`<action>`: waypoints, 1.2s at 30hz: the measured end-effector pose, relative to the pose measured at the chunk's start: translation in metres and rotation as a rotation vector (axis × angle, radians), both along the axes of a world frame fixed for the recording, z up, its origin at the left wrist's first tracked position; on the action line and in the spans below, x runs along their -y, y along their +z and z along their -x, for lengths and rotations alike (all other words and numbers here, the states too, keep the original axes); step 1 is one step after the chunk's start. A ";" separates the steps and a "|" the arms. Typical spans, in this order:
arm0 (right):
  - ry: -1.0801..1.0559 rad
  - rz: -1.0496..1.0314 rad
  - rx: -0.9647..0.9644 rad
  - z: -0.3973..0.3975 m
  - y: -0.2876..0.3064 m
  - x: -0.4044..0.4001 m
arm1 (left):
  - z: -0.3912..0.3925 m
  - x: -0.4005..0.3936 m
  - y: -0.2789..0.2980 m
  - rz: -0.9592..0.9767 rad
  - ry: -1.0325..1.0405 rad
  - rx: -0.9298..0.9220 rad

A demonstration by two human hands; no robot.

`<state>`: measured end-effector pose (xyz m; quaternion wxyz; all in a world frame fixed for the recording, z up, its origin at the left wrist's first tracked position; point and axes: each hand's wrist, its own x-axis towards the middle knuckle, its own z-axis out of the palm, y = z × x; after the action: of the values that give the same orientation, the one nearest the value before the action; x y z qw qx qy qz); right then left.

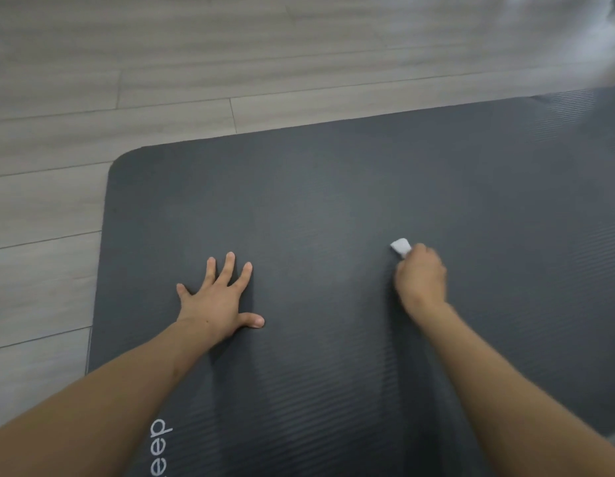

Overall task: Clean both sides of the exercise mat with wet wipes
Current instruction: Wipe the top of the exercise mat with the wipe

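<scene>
A dark grey ribbed exercise mat (333, 201) lies flat on the floor and fills most of the view, with pale lettering near its bottom left edge. My left hand (218, 297) rests flat on the mat, fingers spread, holding nothing. My right hand (421, 278) is closed around a small white wet wipe (400, 246), whose tip sticks out past my fingers and touches the mat. The hand looks slightly blurred.
Light grey wood-look floor planks (161, 63) surround the mat at the top and left. The mat's rounded corner (120, 163) is at the upper left. A blurred pale shape (605, 32) sits at the top right corner.
</scene>
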<state>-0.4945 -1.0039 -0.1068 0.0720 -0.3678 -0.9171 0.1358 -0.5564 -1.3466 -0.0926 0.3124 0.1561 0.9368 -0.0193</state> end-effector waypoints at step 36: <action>0.472 0.154 0.022 0.010 0.017 0.059 | 0.004 -0.017 0.010 0.020 0.128 0.081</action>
<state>-0.5043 -1.0632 -0.0901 0.0003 -0.1490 -0.9653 0.2144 -0.5603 -1.3292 -0.0822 0.3522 0.0936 0.9312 -0.0026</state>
